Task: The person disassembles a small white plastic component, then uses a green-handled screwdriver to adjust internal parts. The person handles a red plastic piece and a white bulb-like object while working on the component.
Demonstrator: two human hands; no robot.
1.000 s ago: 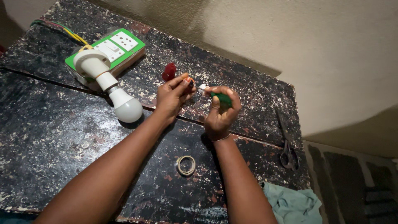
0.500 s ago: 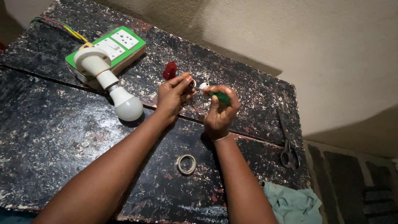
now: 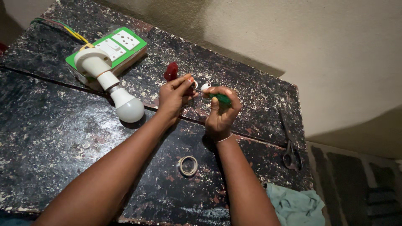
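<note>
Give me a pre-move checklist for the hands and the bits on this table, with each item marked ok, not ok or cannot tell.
1. Right hand grips the green-handled tool: ok.
2. Left hand pinches a small part at its fingertips: ok; what the part is, cannot tell.
3. Tool tip seated on that part: cannot tell, too small.
4. Red piece lies on the table, just beyond the left hand: ok.
5. Bulb in its white holder lies on its side by the green switch board, apart from both hands: ok.
6. Tape roll and scissors lie apart from both arms: ok.
</note>
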